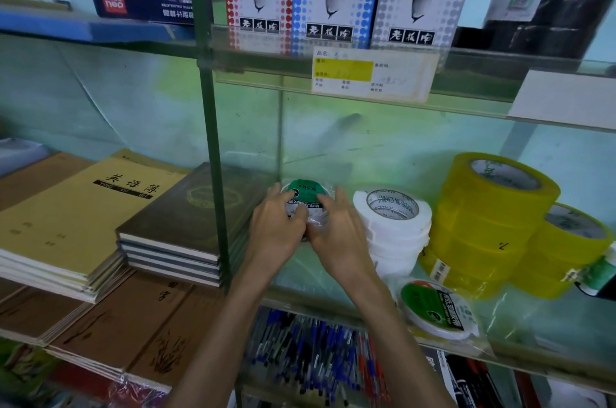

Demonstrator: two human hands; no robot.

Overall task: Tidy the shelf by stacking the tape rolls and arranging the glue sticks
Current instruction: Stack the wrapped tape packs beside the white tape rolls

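We hold the green tape roll (305,199) in both hands, low at the back left of the glass shelf (316,272); we cannot tell if it sits on the glass yet; our left hand (278,224) curls over its top and our right hand (336,227) pinches its side, so both are gripping it; its plastic wrap looks slippery, so it may slide out if we let go too soon; the white tape stack (393,227) stands just beside our right hand, and a bump from our wrist may knock it crooked; the yellow tape rolls (483,224) stand tall past that; another green roll (436,307) lies near the front edge, close to our right arm, and a nudge may push it off onto the pens (310,347) below.
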